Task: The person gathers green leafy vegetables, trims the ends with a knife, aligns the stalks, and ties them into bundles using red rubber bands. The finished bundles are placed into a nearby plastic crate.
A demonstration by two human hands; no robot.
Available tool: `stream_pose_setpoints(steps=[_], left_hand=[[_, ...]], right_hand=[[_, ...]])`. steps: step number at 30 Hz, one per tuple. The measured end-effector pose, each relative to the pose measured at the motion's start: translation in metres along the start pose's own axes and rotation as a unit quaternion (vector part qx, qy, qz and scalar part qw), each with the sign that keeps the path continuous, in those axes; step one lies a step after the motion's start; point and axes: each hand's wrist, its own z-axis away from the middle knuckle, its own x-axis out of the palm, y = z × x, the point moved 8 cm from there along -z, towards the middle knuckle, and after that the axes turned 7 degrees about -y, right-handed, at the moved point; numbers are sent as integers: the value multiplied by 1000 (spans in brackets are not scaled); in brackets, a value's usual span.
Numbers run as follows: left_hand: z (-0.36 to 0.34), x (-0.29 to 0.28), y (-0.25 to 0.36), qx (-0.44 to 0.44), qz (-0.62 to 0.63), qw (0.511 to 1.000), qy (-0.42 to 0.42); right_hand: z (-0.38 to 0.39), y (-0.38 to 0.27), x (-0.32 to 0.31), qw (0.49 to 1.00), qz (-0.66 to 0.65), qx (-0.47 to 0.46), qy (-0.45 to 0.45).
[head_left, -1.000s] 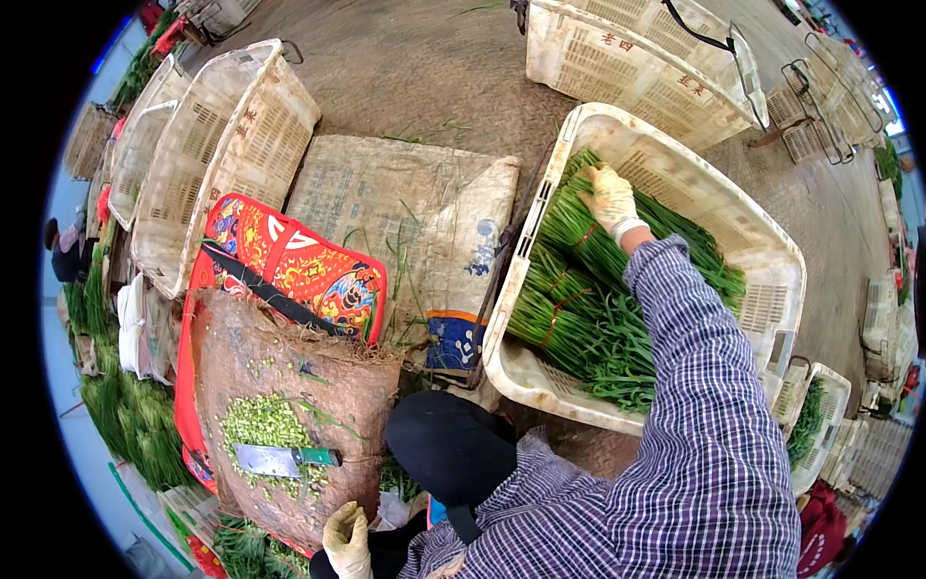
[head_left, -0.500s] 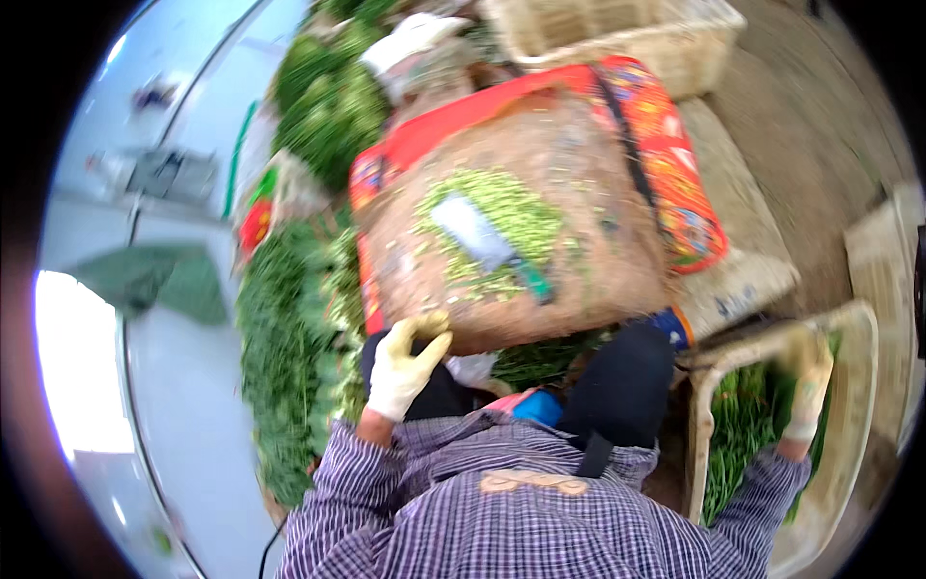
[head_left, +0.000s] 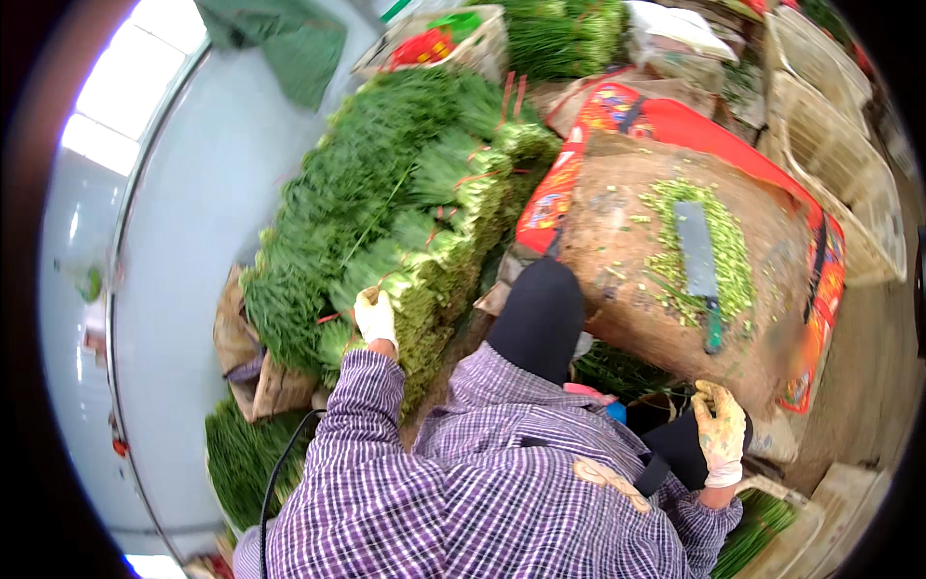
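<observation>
My gloved left hand grips one of the red-banded green leafy bundles piled at left. My gloved right hand is above my right knee, empty, fingers loosely bent and apart. To my front right, a worn brown board rests on a red patterned padded bag. On the board are chopped pale-green pieces and a cleaver with a green handle, lying flat.
Pale plastic crates stand at the right; another, holding greens, is at lower right. A crate with red and green items, more bundles and a white bag are at the back. A pale wall curves along the left.
My view has swung leftward. My left hand has moved forward-left onto the bundles and closed on one. My right hand has come out of the crate to above my knee, empty.
</observation>
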Motion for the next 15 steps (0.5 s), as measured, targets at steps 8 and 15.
stream_pose_setpoints(steps=[8,15], left_hand=[[-40,-38,37,285,-409,861,-103],[-82,59,22,262,-499,681,-467]], right_hand=[[-20,19,47,992,96,64,-53],[-54,-21,86,989,98,51,-102]])
